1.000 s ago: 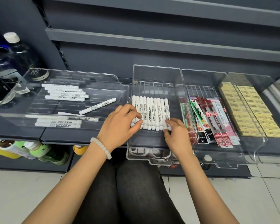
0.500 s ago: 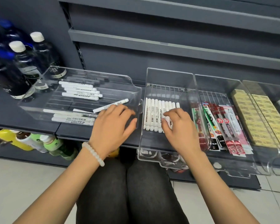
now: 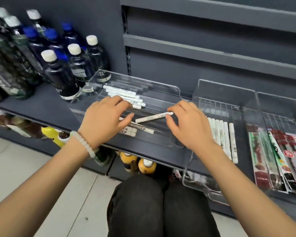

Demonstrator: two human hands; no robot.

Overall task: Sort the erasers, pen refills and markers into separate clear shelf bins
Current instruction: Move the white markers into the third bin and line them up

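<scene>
Fingers on our right hand are loosely curled right at the capped end of one white marker lying at a slant in the wide clear bin; honestly we can't tell if they're pinching it or just touching, it's a bit blurry; our left hand hovers spread and relaxed over the same bin, gripping nothing, thumb pointing toward that slanted marker, bead bracelet on the wrist; under the left hand's fingertips are a few more loose markers, and behind it sits a neat little stack of markers near the bin's back; next bin to the right, the narrow clear bin, has a tidy row of markers standing side by side lengthwise, partly hidden by our right wrist; further right there's a third bin with the pen refill packs, red and green packaging, fanned out; all the bins sit on the dark grey shelf; dark water bottles stand on the shelf left of the wide bin, and yellow drink bottles lie on the level below; our knees in dark trousers are at the bottom.
</scene>
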